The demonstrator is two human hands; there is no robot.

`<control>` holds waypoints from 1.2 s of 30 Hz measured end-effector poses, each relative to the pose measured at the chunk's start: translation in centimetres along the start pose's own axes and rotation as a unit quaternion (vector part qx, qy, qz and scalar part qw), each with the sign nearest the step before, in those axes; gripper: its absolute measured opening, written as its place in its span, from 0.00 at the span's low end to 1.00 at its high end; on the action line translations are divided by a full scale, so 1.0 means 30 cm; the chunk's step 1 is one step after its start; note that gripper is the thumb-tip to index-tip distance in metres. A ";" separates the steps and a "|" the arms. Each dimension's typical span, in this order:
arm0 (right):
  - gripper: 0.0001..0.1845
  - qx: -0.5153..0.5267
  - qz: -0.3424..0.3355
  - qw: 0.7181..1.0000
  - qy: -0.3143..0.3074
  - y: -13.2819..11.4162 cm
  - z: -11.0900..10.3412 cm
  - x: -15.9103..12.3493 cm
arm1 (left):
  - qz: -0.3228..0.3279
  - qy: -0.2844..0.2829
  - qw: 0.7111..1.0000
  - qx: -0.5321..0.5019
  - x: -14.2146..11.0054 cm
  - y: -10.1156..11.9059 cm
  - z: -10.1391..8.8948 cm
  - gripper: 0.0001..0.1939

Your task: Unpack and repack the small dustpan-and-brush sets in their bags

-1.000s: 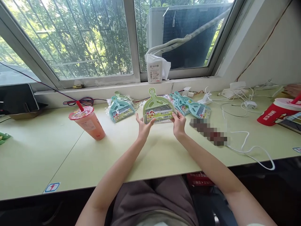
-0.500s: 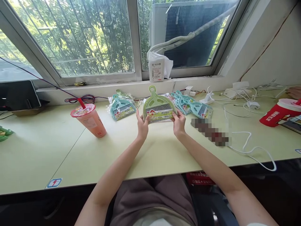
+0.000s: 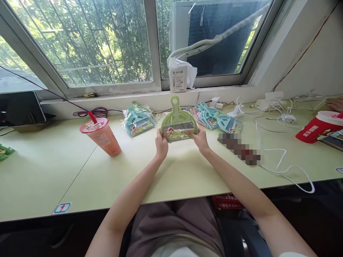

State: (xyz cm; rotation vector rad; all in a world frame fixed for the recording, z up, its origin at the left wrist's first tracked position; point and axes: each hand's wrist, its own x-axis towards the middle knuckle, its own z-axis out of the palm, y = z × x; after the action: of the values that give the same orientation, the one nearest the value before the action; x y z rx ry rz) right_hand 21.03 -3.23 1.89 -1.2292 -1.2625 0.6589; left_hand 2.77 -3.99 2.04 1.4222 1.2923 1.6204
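Note:
A green dustpan and brush set (image 3: 179, 119) in clear wrapping is held upright in front of me, handle upward, above the table (image 3: 171, 178). My left hand (image 3: 162, 144) is closed on its lower left edge. At the lower right edge my right hand (image 3: 199, 139) grips it, thumb on the printed label. Behind and to the left lies a wrapped set (image 3: 139, 121), blue-green in front with a green handle behind it. More blue-green wrapped sets (image 3: 221, 117) lie to the right, overlapping each other.
A pink drink cup (image 3: 103, 137) with a straw stands at left. A blurred-out object (image 3: 239, 149) and a white cable (image 3: 294, 169) lie at right. Beyond are a red cup (image 3: 318, 126), tangled wires and another person's hand (image 3: 335, 104). A wrapped box (image 3: 178, 79) rests on the sill.
The green dustpan set has shifted slightly left and tilted a little in my hands. My right hand has moved left with it, its thumb now further over the label.

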 end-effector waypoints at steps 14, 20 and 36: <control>0.28 0.024 0.023 0.999 -0.025 -0.018 0.015 -0.011 | -0.012 0.013 1.000 -0.005 -0.011 0.001 0.005 0.16; 0.29 0.072 0.038 0.996 -0.046 -0.004 0.006 0.019 | -0.018 -0.008 0.999 -0.039 0.004 -0.007 0.001 0.11; 0.25 0.158 0.058 0.982 -0.091 0.010 -0.016 0.044 | -0.055 -0.051 0.991 -0.113 0.041 -0.026 -0.007 0.13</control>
State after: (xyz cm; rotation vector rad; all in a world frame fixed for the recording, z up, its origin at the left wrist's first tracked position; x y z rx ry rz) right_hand 21.88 -2.11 2.14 -1.0003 -1.1863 1.0340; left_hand 2.17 -2.67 1.76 1.2565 1.0722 1.5472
